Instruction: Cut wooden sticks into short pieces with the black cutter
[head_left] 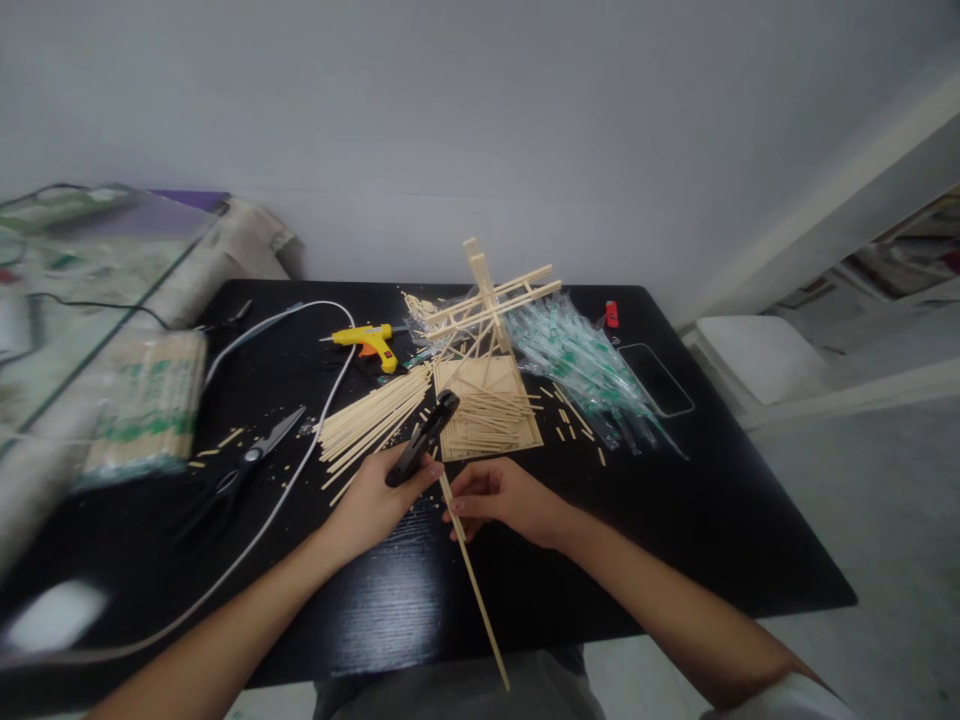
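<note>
The left hand (375,505) grips a black tool (424,438) that points toward one o'clock, and its fingers also meet the top end of a long thin stick (478,590). The right hand (506,497), fingers curled, holds the same stick near that end; the stick slants down to about five o'clock, over the near edge of the black table (637,560). Just past the hands, at twelve o'clock, is a stick framework (487,300) above a flat wooden base (532,432) with sticks on it. A yellow glue gun (379,345) lies at eleven o'clock, scissors (251,457) at ten, and clear-and-green wrappers (581,360) at one.
</note>
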